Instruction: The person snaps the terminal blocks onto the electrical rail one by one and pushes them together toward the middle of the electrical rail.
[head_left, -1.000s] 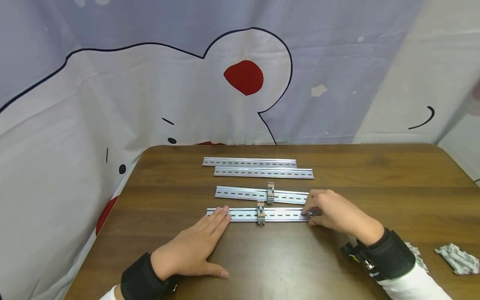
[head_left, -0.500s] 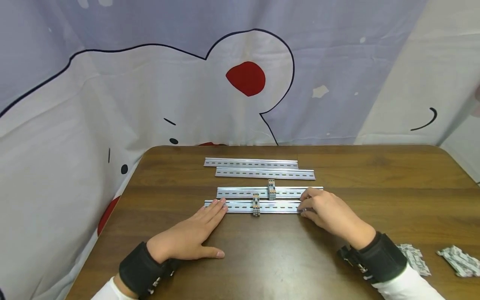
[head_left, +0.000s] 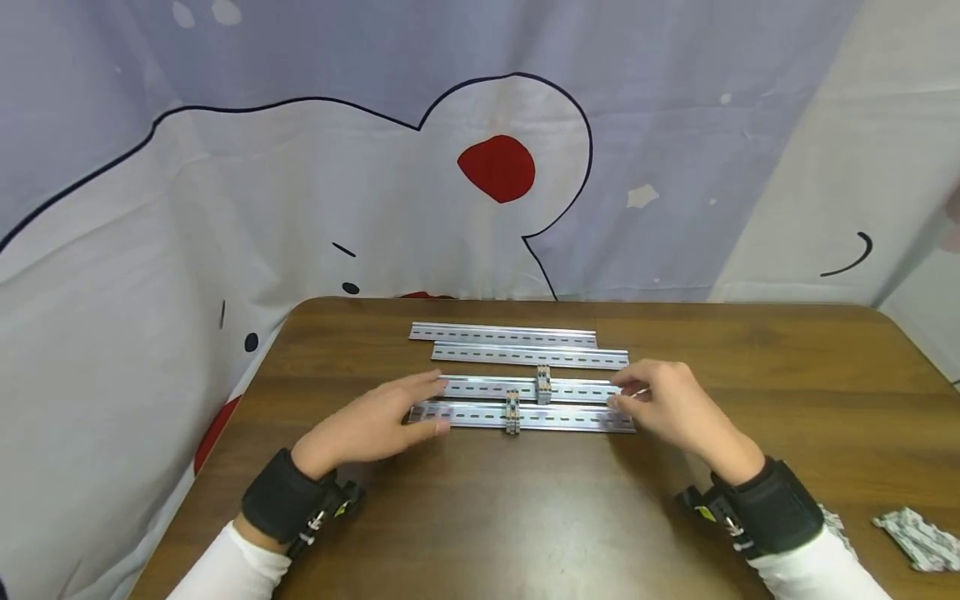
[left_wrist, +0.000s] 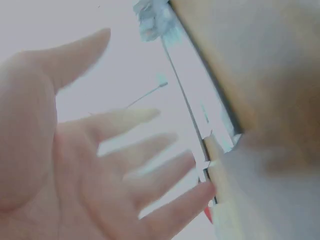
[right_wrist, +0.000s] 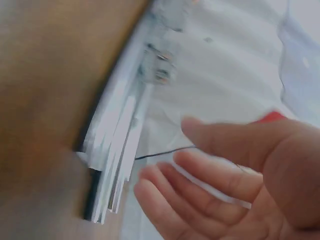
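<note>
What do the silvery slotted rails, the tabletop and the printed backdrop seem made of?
Slotted rails: probably metal, steel or aluminium; bright, streaky shine.

Tabletop: wood or wood-look laminate, I can't tell which; brown grain, glossy sheen.

Printed backdrop: likely fabric, matte; it hangs in soft folds and wrinkles.

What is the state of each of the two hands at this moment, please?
Left hand: open, holding nothing.
Right hand: open, loosely curved, holding nothing.

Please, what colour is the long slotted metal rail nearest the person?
The long slotted metal rail is silver-grey, clearest in the head view.
</note>
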